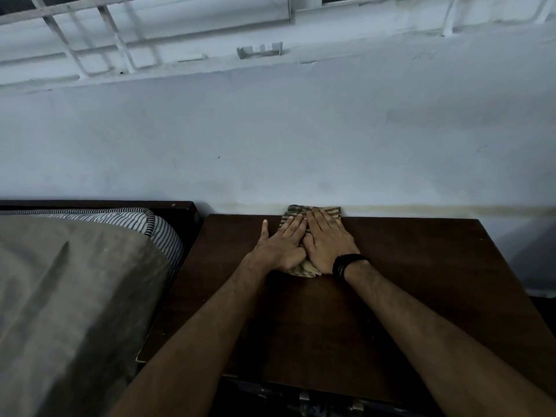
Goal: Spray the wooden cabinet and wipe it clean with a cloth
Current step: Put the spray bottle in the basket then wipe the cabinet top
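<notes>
we press both hands flat on the striped cloth (311, 213) at the far edge of the wooden cabinet (406, 281), toward twelve o'clock, against the pale wall (270, 145). our left hand (281, 243) lies with its grip spread, fingers extended, thumb out at ten o'clock. our right hand (328, 240), touching it, is likewise spread flat, a black band (346, 263) on the wrist. a bed (75, 281) lies at nine o'clock.

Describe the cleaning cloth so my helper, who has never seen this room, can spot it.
Beside the bed stands a dark wooden cabinet against the pale wall. At the far edge of its top, touching the wall, lies the cloth under the left hand and right hand. It is striped tan and dark.
</notes>
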The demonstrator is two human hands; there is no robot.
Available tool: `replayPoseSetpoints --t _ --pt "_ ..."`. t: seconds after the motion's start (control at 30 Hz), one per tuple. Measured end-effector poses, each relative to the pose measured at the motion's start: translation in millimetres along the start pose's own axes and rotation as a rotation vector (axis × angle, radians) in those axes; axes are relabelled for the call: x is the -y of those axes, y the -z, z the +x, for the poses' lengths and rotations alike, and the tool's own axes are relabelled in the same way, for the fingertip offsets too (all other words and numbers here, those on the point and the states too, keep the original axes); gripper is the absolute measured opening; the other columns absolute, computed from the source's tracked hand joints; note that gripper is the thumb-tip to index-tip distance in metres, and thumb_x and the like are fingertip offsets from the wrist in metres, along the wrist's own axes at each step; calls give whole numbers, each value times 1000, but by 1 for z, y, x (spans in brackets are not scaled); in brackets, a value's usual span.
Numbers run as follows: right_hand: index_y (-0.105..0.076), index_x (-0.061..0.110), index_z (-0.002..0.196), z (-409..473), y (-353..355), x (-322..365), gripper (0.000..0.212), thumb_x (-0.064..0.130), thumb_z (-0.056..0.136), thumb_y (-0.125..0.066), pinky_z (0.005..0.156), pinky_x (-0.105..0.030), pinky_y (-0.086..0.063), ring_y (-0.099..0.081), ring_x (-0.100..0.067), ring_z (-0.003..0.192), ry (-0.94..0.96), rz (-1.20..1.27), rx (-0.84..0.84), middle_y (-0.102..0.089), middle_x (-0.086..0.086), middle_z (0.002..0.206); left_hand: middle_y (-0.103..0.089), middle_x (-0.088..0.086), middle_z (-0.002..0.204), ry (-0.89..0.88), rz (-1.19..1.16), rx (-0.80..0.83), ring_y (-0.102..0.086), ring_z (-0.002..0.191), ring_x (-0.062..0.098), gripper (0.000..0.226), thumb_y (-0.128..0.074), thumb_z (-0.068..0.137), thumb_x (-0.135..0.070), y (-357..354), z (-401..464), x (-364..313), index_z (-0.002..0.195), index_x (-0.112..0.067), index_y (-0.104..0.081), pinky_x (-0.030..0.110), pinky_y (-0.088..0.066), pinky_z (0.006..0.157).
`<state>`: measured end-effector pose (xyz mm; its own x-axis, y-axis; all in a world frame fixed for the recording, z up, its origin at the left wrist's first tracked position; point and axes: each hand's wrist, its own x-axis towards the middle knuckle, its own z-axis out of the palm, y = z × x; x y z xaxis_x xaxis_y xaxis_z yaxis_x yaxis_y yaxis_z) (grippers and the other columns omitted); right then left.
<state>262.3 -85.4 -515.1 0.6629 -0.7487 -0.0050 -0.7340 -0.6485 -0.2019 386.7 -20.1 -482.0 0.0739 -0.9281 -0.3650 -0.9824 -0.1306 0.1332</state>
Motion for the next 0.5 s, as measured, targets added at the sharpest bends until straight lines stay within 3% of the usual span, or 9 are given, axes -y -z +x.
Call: replayPoseSetpoints --t 0.27,0.5 --pt "-9 10 156 5 2 16 60 36 102 -21 123 -37 -1 -6 -20 151 -59 -23 4 -10 -7 164 20 -12 165 -37 45 -9 15 152 8 66 -22 103 -39 3 2 18 158 -26 13 66 20 114" --pt "-13 7 155 33 -4 74 61 36 102 -22 122 -41 -4 -15 -25 148 8 5 24 -18 -10 162 19 -11 165 18 48 -39 13 154 11 65 -21 104 -39 4 -13 80 158 -28 13 68 20 113"
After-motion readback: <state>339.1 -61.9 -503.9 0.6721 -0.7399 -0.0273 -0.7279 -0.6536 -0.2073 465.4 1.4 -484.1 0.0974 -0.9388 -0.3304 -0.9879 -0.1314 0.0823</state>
